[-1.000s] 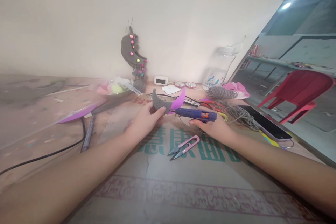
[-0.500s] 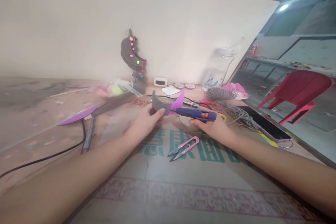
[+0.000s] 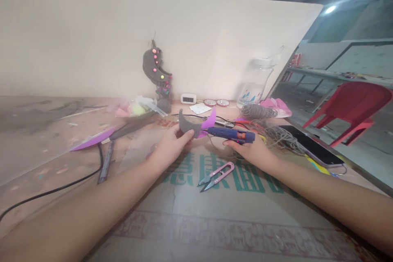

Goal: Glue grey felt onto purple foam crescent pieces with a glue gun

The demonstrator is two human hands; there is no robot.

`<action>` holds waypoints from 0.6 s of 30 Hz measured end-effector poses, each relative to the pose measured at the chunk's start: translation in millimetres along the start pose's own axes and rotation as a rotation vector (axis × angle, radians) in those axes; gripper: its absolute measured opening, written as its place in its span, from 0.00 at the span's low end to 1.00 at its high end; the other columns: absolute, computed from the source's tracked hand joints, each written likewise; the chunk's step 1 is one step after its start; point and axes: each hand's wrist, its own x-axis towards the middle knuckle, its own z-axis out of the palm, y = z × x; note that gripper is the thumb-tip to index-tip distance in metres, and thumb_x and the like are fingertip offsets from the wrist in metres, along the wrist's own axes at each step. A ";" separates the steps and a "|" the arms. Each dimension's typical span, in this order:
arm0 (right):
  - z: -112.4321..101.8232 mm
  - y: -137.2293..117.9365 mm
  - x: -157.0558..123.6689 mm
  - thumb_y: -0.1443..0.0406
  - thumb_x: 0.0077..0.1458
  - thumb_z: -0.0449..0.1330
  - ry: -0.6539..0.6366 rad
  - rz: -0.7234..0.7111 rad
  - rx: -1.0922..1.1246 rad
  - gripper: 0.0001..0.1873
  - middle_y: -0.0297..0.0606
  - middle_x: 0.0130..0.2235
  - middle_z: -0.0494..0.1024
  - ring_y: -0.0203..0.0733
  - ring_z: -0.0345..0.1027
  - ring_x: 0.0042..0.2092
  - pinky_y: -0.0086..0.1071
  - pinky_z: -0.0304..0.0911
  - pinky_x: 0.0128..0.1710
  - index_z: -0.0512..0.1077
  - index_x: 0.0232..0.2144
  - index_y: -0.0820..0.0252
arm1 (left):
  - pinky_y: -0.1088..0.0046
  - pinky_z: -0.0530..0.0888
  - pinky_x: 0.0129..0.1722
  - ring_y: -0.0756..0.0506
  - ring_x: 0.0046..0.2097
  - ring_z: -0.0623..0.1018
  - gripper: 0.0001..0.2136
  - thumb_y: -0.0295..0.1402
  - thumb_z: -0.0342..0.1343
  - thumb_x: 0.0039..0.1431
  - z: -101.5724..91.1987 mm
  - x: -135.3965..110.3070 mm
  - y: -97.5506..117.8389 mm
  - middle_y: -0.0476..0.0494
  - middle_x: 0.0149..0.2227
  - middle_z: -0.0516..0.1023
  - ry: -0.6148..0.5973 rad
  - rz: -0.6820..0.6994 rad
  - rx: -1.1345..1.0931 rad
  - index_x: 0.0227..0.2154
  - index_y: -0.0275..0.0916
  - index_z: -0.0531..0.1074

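Between thumb and fingers, my left hand point(image 3: 173, 144) pinches a purple crescent cutout point(image 3: 210, 120) whose left part is wrapped in grey yarn point(image 3: 189, 125). My right hand point(image 3: 250, 150) is closed around a dark blue glue gun point(image 3: 231, 134). Its nozzle points left and meets the crescent where the grey wrapping ends and bare purple begins; whether glue is coming out is too small to see. Below the hands, pink-handled thread snips point(image 3: 217, 177) lie on the table with blades apart, pointing down-left.
A decorated grey crescent point(image 3: 152, 66) hangs against the wall. Along the back are a small digital clock point(image 3: 188, 98) and a clear bottle point(image 3: 252, 86). Grey yarn point(image 3: 285, 139) and a phone point(image 3: 311, 147) lie at the right. A marker point(image 3: 106, 163) and black cord point(image 3: 58, 191) are at the left.
The view has tilted slightly, so the whole scene sits a little lower. Both hands keep their holds, and the glue gun's nozzle stays at the crescent.
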 end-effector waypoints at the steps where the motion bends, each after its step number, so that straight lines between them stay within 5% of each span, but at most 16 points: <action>1: 0.0 0.3 0.4 0.52 0.42 0.66 0.011 -0.007 0.004 0.18 0.33 0.30 0.77 0.43 0.71 0.34 0.35 0.66 0.36 0.70 0.32 0.56 | 0.75 0.66 0.27 0.49 0.27 0.70 0.12 0.42 0.54 0.54 -0.1 0.0 -0.6 0.51 0.24 0.70 -0.005 0.004 0.002 0.29 0.37 0.68; 18: -3.7 -12.6 0.3 0.52 0.44 0.64 0.041 0.005 -0.100 0.19 0.35 0.30 0.78 0.44 0.71 0.34 0.33 0.66 0.35 0.72 0.33 0.58 | 0.76 0.65 0.28 0.50 0.28 0.68 0.11 0.41 0.54 0.55 -0.7 -0.6 -0.8 0.51 0.25 0.69 -0.039 0.007 -0.006 0.32 0.36 0.69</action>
